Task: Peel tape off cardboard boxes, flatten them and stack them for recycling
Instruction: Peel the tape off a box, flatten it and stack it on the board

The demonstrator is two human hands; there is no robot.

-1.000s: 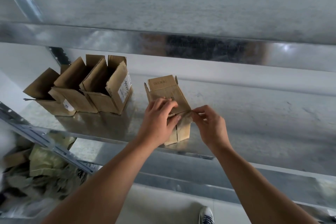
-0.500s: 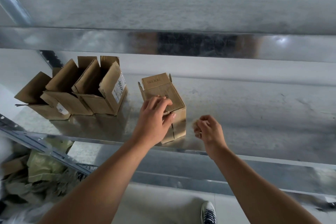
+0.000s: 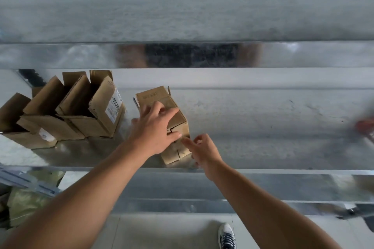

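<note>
A small closed cardboard box (image 3: 156, 97) stands near the front edge of a shiny metal shelf (image 3: 263, 147). My left hand (image 3: 154, 130) lies on top of it with fingers spread and the thumb hooked over the front top edge, holding it down. My right hand (image 3: 203, 150) is at the box's front right corner. Its index fingertip touches the seam at the top edge and the other fingers are curled. The image is too blurred to show whether tape is between the fingertips.
Three open boxes (image 3: 95, 111) with raised flaps stand in a row at the shelf's left, one with a white label. A blurred red object (image 3: 366, 128) sits at the far right. Another shelf beam (image 3: 60, 54) runs overhead. Crumpled packaging (image 3: 26, 202) lies below left. My shoe (image 3: 226, 236) is on the floor.
My right hand pulled away from the box to the right, then came back to its front edge. The left hand stayed on top. The view shifted slightly.
</note>
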